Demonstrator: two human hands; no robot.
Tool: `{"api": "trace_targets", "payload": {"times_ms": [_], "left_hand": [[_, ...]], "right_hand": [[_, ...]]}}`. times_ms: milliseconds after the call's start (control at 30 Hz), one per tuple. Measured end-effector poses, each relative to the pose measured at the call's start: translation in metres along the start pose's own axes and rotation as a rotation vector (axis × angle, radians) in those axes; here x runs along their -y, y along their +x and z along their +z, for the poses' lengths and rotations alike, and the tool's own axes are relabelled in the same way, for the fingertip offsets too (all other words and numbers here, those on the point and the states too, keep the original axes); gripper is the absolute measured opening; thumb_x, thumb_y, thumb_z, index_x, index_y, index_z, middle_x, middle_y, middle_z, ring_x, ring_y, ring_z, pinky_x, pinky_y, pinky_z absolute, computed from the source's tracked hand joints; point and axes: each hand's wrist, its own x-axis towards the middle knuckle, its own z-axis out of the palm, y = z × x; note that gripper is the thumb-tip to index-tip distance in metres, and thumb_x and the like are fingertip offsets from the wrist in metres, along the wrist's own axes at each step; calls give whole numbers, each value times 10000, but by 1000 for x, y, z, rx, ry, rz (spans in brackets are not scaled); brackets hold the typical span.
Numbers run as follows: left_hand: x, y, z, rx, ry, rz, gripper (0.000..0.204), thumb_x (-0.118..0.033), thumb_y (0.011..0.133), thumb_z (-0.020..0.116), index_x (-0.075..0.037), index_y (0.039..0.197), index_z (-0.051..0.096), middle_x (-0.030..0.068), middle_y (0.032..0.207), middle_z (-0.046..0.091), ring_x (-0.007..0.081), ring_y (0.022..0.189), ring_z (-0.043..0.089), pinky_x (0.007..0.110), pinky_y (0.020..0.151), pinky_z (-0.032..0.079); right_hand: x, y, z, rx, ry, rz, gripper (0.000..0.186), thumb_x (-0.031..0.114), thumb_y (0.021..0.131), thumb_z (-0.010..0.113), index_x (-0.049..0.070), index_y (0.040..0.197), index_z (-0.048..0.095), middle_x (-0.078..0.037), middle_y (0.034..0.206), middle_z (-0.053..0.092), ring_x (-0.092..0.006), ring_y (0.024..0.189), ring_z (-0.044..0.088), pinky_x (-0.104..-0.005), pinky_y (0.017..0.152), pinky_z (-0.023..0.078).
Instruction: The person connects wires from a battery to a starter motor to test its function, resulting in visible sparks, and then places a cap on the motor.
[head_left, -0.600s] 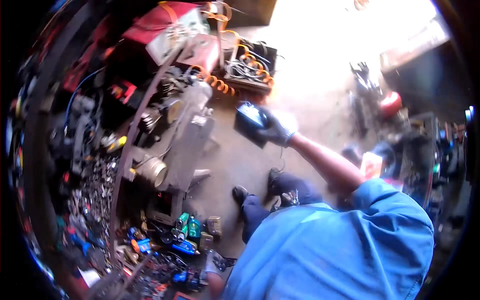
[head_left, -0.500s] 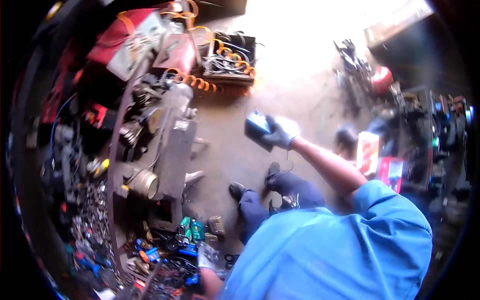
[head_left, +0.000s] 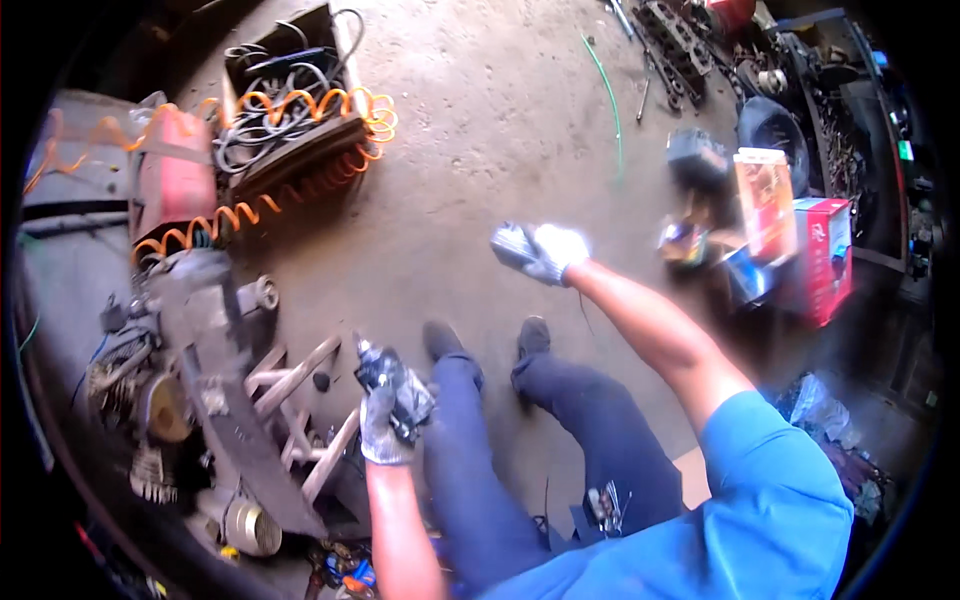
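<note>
My left hand (head_left: 383, 428), in a grey-white glove, grips a bulky black and silver object (head_left: 398, 390) above my left leg; its exact kind is unclear. My right hand (head_left: 558, 252), gloved too, reaches out over the floor with fingers closed on a dark grey boxy object (head_left: 512, 243). Below lie my dark trouser legs (head_left: 470, 450) and shoes (head_left: 533, 335), with some small metal tools (head_left: 606, 508) at the right thigh.
Machinery (head_left: 200, 330) on a wooden stand fills the left. At upper left are an orange coiled hose (head_left: 255, 212) and a box (head_left: 345, 70) of cables. Several cartons (head_left: 820, 265), metal parts (head_left: 670, 55) and a dark bench (head_left: 850, 150) line the right; a green line (head_left: 610, 90) lies on the floor.
The view has swung toward the floor ahead, showing more cartons and less of the left-side clutter. My left hand has risen from the bottom clutter with the black object; my right still holds its boxy object.
</note>
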Motion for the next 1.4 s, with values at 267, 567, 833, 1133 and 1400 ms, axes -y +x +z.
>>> {"api": "trace_targets", "payload": {"times_ms": [267, 567, 833, 1133, 1400], "left_hand": [[38, 199, -32, 27, 295, -10, 656, -403, 868, 839, -5, 1313, 568, 133, 993, 711, 255, 827, 724, 372, 743, 625], [-2, 286, -19, 153, 436, 227, 677, -498, 950, 687, 23, 1368, 574, 186, 1126, 725, 317, 908, 766, 346, 656, 600], [18, 307, -20, 40, 184, 208, 598, -480, 1006, 644, -42, 1404, 562, 187, 1125, 741, 341, 922, 773, 363, 626, 602], [32, 332, -14, 22, 129, 322, 593, -514, 997, 647, -59, 1370, 579, 161, 1061, 747, 321, 884, 777, 350, 575, 598], [33, 342, 1, 22, 76, 288, 601, -514, 1004, 635, -45, 1374, 568, 174, 1052, 747, 328, 873, 778, 349, 574, 607]], "right_hand": [[-72, 171, 84, -200, -23, -351, 695, 182, 768, 795, 100, 1412, 547, -179, 1273, 665, -405, 1154, 652, -497, 970, 551], [-127, 215, 106, -175, 27, -384, 1002, 232, 775, 852, 32, 1611, 336, -248, 1545, 493, -426, 1420, 495, -466, 1173, 450], [-198, 206, 156, -97, 275, -171, 1184, 318, 807, 854, 20, 1686, 118, -235, 1379, 646, -375, 1217, 665, -412, 1066, 525], [-247, 124, 48, -13, 760, 9, 685, 108, 954, 702, 114, 1591, 449, -70, 940, 726, -154, 775, 669, -329, 734, 591], [-213, 18, -75, 180, 624, 81, 194, 20, 888, 712, -49, 1063, 759, -94, 945, 771, -167, 873, 730, -324, 820, 603]]}}
